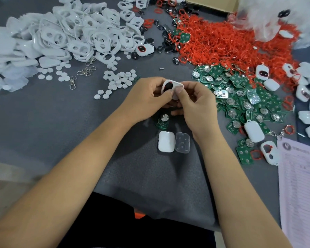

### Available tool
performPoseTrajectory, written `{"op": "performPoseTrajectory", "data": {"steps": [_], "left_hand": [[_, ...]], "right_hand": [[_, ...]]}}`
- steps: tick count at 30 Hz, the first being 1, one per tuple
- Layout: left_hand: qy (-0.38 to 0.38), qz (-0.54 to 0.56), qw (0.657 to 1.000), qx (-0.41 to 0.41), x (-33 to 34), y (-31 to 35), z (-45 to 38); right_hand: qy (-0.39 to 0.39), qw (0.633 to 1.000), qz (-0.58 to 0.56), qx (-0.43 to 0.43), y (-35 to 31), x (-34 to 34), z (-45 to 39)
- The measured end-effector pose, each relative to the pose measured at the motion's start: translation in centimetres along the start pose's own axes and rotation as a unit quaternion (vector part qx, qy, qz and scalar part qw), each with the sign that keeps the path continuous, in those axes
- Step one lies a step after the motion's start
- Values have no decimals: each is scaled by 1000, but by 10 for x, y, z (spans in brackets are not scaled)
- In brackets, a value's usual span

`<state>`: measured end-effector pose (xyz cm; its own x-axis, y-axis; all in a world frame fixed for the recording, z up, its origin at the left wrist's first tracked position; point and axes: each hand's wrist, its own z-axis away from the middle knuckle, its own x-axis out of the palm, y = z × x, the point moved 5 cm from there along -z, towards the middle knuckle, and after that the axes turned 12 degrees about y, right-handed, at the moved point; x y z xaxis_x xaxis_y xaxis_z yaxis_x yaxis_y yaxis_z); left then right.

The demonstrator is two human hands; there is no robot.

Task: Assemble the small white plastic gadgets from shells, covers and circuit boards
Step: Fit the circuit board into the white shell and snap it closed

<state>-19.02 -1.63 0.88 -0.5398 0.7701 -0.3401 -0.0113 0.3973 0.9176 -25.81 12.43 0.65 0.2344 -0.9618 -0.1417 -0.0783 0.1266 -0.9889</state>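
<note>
Both hands meet over the middle of the grey worktop [61, 122], pinching one small white shell [172, 86] between them: the left hand [147, 99] curls its fingers round the shell's left side, and the right hand [191, 102] presses its thumb on the front edge. A black insert with a touch of red shows in the shell's opening. Just below the hands a single green circuit board [162, 120] with a round silver cell lies flat, and nearer the person a plain white cover [166, 144] sits touching a clear plastic piece [182, 143], side by side. To the right spreads a heap of green circuit boards [240, 97], with a mound of red rings [231, 43] behind it and finished white gadgets [308, 108] along the far right edge. A printed sheet of paper [301, 185] lies at the right margin. To the left, small white round discs [118, 81] are scattered near a few metal keyring clasps [84, 71], and beyond them rises a large pile of white shells with cut-out holes [61, 36].
</note>
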Motion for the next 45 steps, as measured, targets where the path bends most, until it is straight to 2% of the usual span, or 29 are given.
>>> {"op": "performPoseTrajectory", "data": {"steps": [4, 7, 11, 19, 25, 32, 37, 43, 45], "left_hand": [[3, -9, 1000, 0, -1, 0, 0], [7, -29, 999, 24, -1, 2, 0], [2, 1, 999, 33, -1, 5, 2], [13, 90, 995, -37, -3, -4, -2], [17, 83, 996, -21, -1, -4, -2], [13, 144, 988, -46, 1, -10, -3], [22, 98, 995, -3, -1, -7, -3], [28, 156, 985, -63, 0, -9, -3], [24, 166, 984, -68, 1, -8, -3]], "right_hand": [[3, 999, 32, -26, -1, 4, 0], [8, 1000, 9, -8, -1, 4, 0], [17, 999, -43, 16, 0, 4, 3], [0, 993, -107, 39, -2, 1, -1], [0, 994, -100, 46, -2, -4, 1], [10, 992, -106, 73, 1, -12, -2], [-9, 995, -84, 55, 0, -10, 0], [-9, 996, -67, 54, 0, -12, 0], [-1, 999, -21, 29, 0, -16, -2]]}}
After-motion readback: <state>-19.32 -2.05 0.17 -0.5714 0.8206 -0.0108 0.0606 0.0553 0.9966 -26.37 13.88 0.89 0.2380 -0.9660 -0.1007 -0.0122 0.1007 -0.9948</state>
